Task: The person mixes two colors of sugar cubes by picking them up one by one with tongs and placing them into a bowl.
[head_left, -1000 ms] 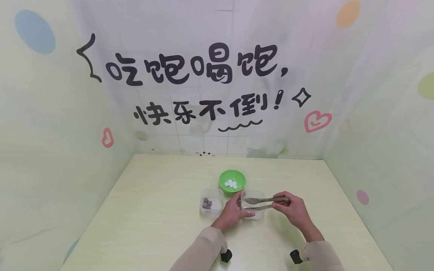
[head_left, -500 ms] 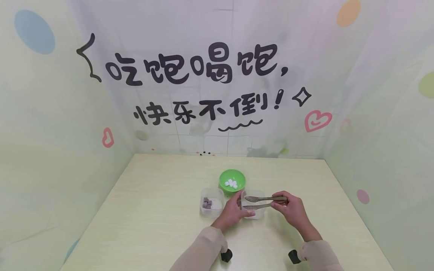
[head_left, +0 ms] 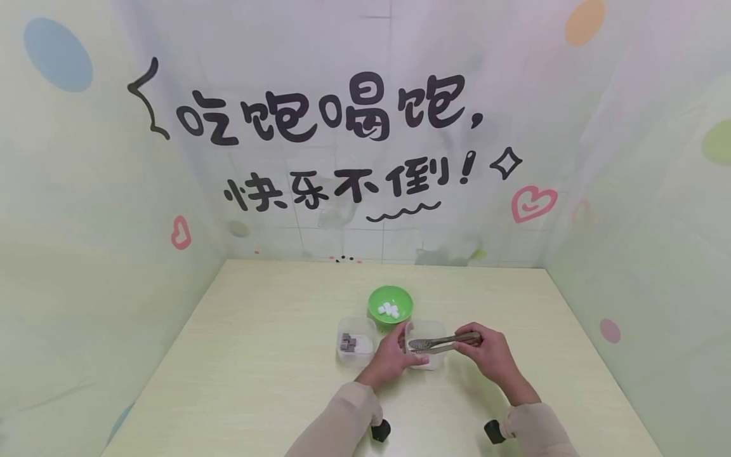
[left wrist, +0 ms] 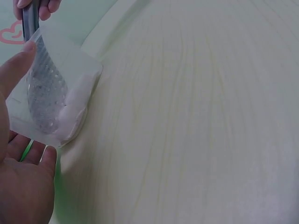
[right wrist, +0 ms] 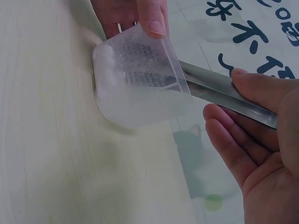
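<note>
My left hand (head_left: 394, 355) grips a clear plastic container (head_left: 436, 363) from its left side, thumb at the near wall and fingers behind. Metal tongs (head_left: 440, 343) are held in my right hand (head_left: 490, 355), pinched between thumb and fingers near the handle end. Their perforated heads reach inside the container and lie close together. Through the wall in the right wrist view, a whitish mass (right wrist: 105, 70) shows along the container's bottom; I cannot tell whether the tongs hold any of it. In the left wrist view the container stands tilted at the left, one tong head (left wrist: 46, 93) filling its inside.
Left of my left hand stands a second clear container (head_left: 365, 327) with several brownish-grey cubes (head_left: 348, 343). Behind both is a green bowl (head_left: 400, 295) holding several white cubes (head_left: 389, 310). Pale wood table (head_left: 257, 355) lies around them, with a printed curtain (head_left: 342, 235) beyond.
The tongs' two arms, spread apart in both earlier frames, have come together inside the container. My right hand has shifted slightly left. My left hand and the container stay put.
</note>
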`<state>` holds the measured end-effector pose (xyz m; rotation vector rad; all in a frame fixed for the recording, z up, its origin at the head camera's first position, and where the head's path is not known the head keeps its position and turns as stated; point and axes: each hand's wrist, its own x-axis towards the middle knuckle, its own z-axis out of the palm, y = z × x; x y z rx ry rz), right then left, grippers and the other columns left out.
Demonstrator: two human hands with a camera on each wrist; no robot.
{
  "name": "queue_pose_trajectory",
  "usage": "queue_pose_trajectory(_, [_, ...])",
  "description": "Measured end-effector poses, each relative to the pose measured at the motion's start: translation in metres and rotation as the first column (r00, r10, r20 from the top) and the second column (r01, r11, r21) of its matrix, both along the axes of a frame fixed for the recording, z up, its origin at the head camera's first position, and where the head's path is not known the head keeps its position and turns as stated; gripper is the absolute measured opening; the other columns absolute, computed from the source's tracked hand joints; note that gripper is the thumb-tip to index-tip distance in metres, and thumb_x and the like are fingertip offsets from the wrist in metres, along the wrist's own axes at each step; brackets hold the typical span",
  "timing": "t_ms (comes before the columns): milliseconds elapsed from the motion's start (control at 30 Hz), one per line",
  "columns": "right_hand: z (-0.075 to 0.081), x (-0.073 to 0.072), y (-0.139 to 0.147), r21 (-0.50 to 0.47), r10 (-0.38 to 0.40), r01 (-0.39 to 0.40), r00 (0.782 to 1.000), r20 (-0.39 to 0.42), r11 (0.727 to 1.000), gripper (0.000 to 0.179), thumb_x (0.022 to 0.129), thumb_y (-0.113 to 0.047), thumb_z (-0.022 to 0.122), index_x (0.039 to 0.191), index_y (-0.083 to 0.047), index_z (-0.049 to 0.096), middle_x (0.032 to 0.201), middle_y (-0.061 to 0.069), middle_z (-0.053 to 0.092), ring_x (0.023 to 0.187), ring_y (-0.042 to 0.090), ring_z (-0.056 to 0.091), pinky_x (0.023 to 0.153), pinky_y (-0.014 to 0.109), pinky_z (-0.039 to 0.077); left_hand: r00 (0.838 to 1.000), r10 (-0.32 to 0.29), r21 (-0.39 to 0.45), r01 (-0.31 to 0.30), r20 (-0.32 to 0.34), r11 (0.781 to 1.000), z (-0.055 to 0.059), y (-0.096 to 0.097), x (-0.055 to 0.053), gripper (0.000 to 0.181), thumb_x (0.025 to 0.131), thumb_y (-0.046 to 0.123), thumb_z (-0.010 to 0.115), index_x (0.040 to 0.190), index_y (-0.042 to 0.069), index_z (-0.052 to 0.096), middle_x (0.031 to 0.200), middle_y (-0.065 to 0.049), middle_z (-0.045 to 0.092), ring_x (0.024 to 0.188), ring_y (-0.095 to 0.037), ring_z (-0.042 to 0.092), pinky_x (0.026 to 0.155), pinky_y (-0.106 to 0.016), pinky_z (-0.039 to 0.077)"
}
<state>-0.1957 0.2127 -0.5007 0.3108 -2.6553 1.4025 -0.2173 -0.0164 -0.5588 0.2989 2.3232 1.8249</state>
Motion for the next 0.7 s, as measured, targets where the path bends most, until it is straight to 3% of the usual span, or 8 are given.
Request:
queue_pose_trajectory(367, [-0.0012, 0.0024, -0.0003, -0.005, -0.007, 0.006, 0.999, -0.032, 1.000, 0.019, 0.077, -0.003, 0.080, 0.094, -0.005, 0.069, 0.080, 0.003, 0.070, 0.065, 0.011, 0.062, 0.054, 0.024, 0.052, 1.000, -0.008, 0.009, 0.008, -0.001, 1.000, 0.0009, -0.0010, 0.0012, 0.094, 0.072, 0.024, 0.087, 0.150, 0.008, 0.035, 0.145, -0.011, 0.045, 0.125, -0.029, 0.050, 0.105, -0.040, 0.043])
queue_pose_trajectory(700, [-0.0025, 0.0057, 0.0019, -0.019, -0.029, 0.026, 0.988, -0.153, 0.999, 0.019, 0.078, -0.007, 0.080, 0.094, -0.007, 0.070, 0.083, 0.002, 0.072, 0.070, 0.010, 0.064, 0.061, 0.024, 0.054, 1.000, -0.010, -0.017, 0.009, -0.010, 1.000, 0.0022, -0.0009, 0.0021, 0.097, 0.072, 0.026, 0.087, 0.150, 0.006, 0.033, 0.143, -0.012, 0.047, 0.125, -0.031, 0.050, 0.105, -0.041, 0.042])
